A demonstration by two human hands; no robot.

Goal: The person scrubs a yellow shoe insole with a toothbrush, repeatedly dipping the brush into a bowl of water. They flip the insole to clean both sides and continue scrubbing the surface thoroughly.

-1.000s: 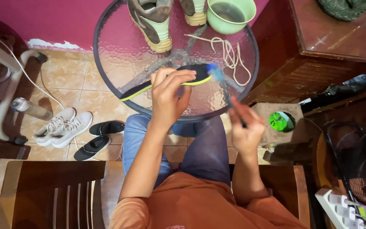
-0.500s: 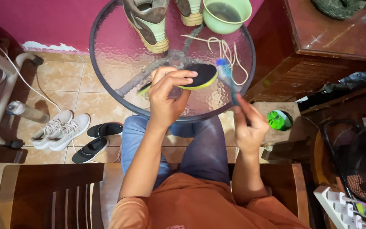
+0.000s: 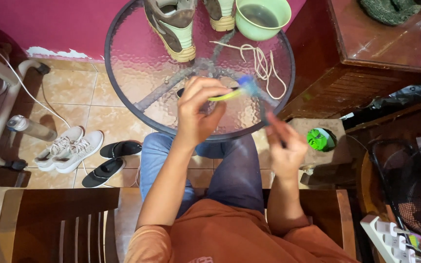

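My left hand (image 3: 198, 112) grips a black insole with a yellow edge (image 3: 225, 95), held edge-on over the round glass table (image 3: 137, 58). My right hand (image 3: 283, 143) holds a brush with a blue head (image 3: 249, 87), blurred by motion, its bristles against the insole's right end. A pair of beige and green shoes (image 3: 176, 29) stands at the table's far side. A green bowl of dark water (image 3: 262, 17) sits beside them. Loose cream laces (image 3: 261, 61) lie on the glass.
White sneakers (image 3: 66, 148) and black slippers (image 3: 108, 163) lie on the tiled floor at left, next to a clear bottle (image 3: 30, 127). A wooden cabinet (image 3: 381, 53) stands at right. A green round object (image 3: 319, 139) sits on a low stand. A fan (image 3: 410, 190) is at lower right.
The insole has turned from flat to edge-on in my left hand. My right hand moved the brush along its right end. The view has shifted slightly.
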